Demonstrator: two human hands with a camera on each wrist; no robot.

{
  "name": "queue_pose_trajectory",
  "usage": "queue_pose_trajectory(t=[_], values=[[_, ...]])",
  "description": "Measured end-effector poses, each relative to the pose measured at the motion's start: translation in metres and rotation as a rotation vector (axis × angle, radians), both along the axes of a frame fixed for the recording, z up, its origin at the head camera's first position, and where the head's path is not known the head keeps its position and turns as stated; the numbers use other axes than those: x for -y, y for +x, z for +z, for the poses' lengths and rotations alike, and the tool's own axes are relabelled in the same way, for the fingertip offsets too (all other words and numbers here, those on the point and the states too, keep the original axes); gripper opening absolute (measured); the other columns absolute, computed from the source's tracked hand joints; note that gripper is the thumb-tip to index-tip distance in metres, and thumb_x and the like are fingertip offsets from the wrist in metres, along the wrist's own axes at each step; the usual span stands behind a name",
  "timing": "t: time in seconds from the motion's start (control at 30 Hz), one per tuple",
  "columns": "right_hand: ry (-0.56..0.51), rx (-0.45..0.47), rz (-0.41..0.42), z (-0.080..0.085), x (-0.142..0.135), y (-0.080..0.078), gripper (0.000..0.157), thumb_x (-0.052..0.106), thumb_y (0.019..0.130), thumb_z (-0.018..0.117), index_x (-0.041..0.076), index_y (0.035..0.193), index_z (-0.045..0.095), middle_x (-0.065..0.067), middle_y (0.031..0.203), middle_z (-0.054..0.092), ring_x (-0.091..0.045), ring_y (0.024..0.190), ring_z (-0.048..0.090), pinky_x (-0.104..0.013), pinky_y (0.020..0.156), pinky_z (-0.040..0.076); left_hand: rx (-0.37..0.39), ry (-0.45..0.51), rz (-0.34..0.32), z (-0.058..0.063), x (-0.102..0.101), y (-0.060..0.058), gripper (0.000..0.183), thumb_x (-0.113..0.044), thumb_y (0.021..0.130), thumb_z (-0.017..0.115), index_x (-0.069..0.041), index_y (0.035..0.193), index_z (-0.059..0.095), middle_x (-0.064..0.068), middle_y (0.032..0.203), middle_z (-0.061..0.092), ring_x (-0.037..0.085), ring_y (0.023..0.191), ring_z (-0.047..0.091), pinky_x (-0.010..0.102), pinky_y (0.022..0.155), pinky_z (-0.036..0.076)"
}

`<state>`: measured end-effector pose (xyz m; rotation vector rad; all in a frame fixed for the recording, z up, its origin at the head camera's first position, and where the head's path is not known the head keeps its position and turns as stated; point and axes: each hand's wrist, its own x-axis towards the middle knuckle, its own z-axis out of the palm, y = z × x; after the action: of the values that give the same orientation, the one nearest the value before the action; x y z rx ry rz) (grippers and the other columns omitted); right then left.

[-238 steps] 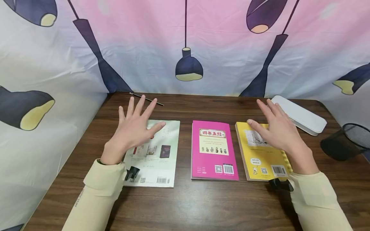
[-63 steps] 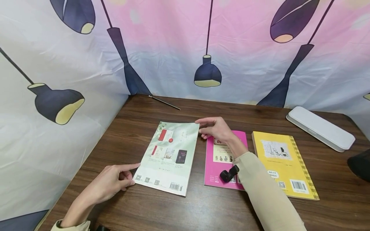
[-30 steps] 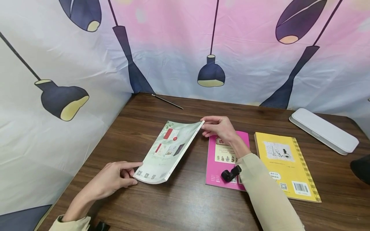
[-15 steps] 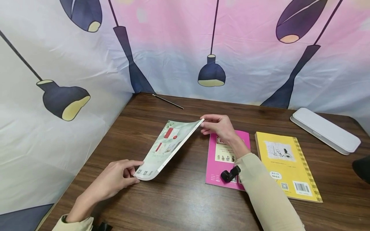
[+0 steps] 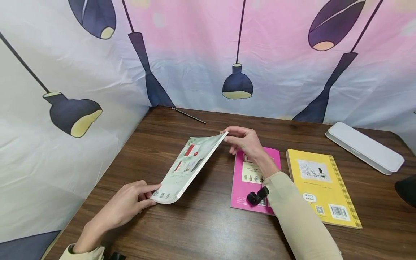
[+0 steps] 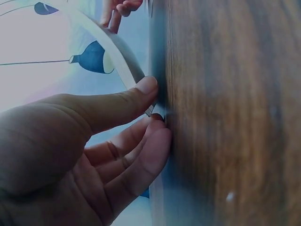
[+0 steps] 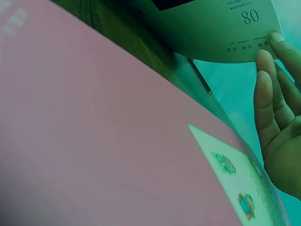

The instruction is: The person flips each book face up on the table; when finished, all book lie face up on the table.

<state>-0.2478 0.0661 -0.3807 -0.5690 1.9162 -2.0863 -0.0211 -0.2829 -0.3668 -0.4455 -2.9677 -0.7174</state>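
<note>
A pale green magazine [image 5: 180, 168] is held tilted at the left of the table, its right spine edge raised and its sheets bowed. My left hand [image 5: 126, 200] pinches the near left corner, low over the wood. In the left wrist view the thumb of the left hand [image 6: 94, 141] lies on one face of the curved magazine [image 6: 123, 61], fingers behind. My right hand [image 5: 245, 142] grips the far right corner between thumb and fingers. The right wrist view shows that hand [image 7: 282, 103] at the corner of the magazine [image 7: 221, 33], whose underside bears "08".
Under my right forearm lies a pink book [image 5: 240, 196], with a yellow book [image 5: 320, 187] to its right. A white case [image 5: 364, 146] sits at the back right, near a partly visible black pen holder [image 5: 406, 191]. A pencil [image 5: 188, 116] lies by the back wall.
Earlier both hands were spread above the books; then they took the magazine's corners while it was flat. Its right edge has since risen. Over the last half second the right hand shifted slightly left.
</note>
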Motion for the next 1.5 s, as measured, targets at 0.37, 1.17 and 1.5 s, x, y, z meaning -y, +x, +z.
queue_pose_trajectory(t=[0.37,1.17,1.5], values=[[-0.071,-0.019,-0.036,0.004,0.009,0.003,0.039,-0.007,0.091,0.077,-0.001,0.129,0.074,0.006,0.101,0.081,-0.01,0.05,0.064,-0.026,0.053,0.059,-0.024,-0.008,0.019,0.002,0.001,0.005,0.044,-0.009,0.086,0.085,-0.013,0.129,0.078,-0.022,0.08,0.051,-0.005,0.069,0.038,0.019,0.062,0.038],[-0.039,-0.065,-0.169,0.025,0.025,0.002,0.022,0.001,0.089,0.082,0.005,0.11,0.078,0.007,0.085,0.075,-0.008,0.051,0.054,-0.021,0.053,0.049,-0.015,0.241,-0.031,0.001,0.006,0.011,0.029,-0.003,0.097,0.072,-0.007,0.125,0.078,-0.012,0.088,0.058,-0.001,0.07,0.059,0.023,0.057,0.056],[-0.013,-0.087,-0.194,0.042,0.03,0.002,0.03,0.004,0.09,0.081,-0.005,0.118,0.075,0.004,0.087,0.073,-0.008,0.052,0.054,-0.021,0.054,0.048,-0.02,0.328,-0.038,0.004,0.005,0.009,0.032,0.001,0.097,0.071,-0.012,0.127,0.07,0.0,0.096,0.073,0.004,0.079,0.066,0.026,0.055,0.057]])
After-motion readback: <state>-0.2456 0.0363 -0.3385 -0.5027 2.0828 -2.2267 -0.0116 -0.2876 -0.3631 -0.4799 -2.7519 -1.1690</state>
